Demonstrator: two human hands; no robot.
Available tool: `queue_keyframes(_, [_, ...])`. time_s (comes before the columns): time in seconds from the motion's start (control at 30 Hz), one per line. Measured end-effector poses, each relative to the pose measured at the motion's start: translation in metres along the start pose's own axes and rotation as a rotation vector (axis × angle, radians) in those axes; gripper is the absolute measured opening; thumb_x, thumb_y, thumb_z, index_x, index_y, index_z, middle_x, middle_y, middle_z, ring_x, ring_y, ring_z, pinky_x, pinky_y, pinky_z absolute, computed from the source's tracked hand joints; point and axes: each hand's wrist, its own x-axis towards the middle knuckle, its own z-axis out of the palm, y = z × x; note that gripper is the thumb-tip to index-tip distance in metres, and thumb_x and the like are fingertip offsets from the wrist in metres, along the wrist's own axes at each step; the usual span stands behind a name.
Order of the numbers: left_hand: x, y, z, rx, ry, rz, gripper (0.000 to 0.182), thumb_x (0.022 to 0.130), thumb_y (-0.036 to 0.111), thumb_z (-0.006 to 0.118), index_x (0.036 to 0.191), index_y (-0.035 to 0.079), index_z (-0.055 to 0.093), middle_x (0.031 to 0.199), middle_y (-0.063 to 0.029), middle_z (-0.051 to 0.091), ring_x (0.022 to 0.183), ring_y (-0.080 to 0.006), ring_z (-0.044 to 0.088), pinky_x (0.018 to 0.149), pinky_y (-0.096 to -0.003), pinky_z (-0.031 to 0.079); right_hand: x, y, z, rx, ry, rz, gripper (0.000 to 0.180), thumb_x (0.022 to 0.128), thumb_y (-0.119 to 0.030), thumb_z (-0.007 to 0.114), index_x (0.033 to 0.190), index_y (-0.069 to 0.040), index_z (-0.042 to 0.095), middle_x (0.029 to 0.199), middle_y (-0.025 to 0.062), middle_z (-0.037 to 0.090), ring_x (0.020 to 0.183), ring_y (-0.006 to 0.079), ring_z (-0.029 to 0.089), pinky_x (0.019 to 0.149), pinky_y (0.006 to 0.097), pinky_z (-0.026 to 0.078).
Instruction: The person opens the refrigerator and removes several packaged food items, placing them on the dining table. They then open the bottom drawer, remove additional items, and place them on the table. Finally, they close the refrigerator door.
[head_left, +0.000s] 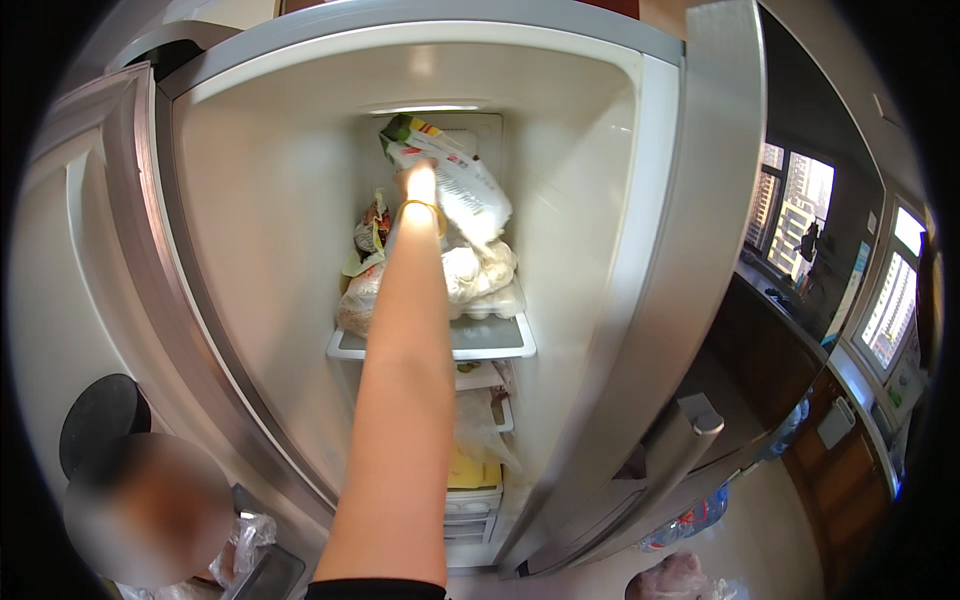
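My left hand (418, 176) reaches deep into an upright fridge compartment, a yellow band round its wrist. Its fingers, partly hidden, are closed on a white plastic package (469, 187) with a green and yellow end. The package leans to the right above the top shelf (487, 352). Below it on that shelf lie a clear bag with pale round contents (487, 270) and, left of my forearm, another clear plastic bag (356, 304). A crumpled printed packet (373, 229) stands behind that one. My right hand is out of view.
An open door (75, 247) stands at the left, with wrapped things (251, 536) low on it. Another door (667, 247) with a handle (675, 457) is at the right. Lower shelves hold a yellow item (474, 472). Plastic bottles (690, 517) and a bag (679, 577) are at lower right.
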Motion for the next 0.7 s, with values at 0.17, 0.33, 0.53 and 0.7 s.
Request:
queue_keyframes(0.17, [-0.029, 0.008, -0.046, -0.355, -0.237, -0.121, 0.035, 0.08, 0.005, 0.057, 0.112, -0.01, 0.053, 0.103, -0.0221, 0.064, 0.09, -0.0356, 0.065, 0.081, -0.0448, 0.053, -0.013, 0.018, -0.031, -0.029, 0.083, 0.036, 0.044, 0.087, -0.011, 0.058, 0.13, -0.002, 0.051, 0.125, 0.0096, 0.057, 0.112, 0.0227, 0.055, 0.095, 0.0353, 0.044])
queue_keyframes(0.33, [-0.041, 0.023, -0.063, -0.394, -0.232, -0.164, 0.034, 0.085, 0.005, 0.053, 0.117, -0.005, 0.052, 0.106, -0.0217, 0.063, 0.092, -0.0355, 0.064, 0.082, -0.046, 0.052, -0.026, 0.042, -0.059, -0.053, 0.148, 0.057, 0.042, 0.088, -0.012, 0.057, 0.129, -0.002, 0.052, 0.124, 0.0098, 0.057, 0.112, 0.0229, 0.055, 0.095, 0.0354, 0.044])
queue_keyframes(0.53, [-0.057, 0.054, -0.087, -0.53, -0.499, -0.244, 0.036, 0.087, 0.007, 0.044, 0.122, -0.004, 0.045, 0.109, -0.0221, 0.059, 0.096, -0.0382, 0.063, 0.081, -0.0547, 0.053, -0.028, 0.07, -0.082, -0.028, 0.191, 0.016, 0.041, 0.089, -0.013, 0.056, 0.128, -0.002, 0.053, 0.123, 0.0101, 0.058, 0.111, 0.0231, 0.056, 0.095, 0.0355, 0.044])
queue_keyframes(0.7, [-0.153, 0.059, -0.109, -0.587, -0.35, -0.305, 0.035, 0.088, 0.007, 0.043, 0.122, -0.004, 0.045, 0.115, -0.023, 0.059, 0.102, -0.0391, 0.061, 0.088, -0.0551, 0.052, -0.022, 0.076, -0.104, 0.06, 0.207, -0.031, 0.039, 0.09, -0.013, 0.055, 0.127, -0.002, 0.055, 0.122, 0.0104, 0.059, 0.111, 0.0232, 0.056, 0.095, 0.0356, 0.044])
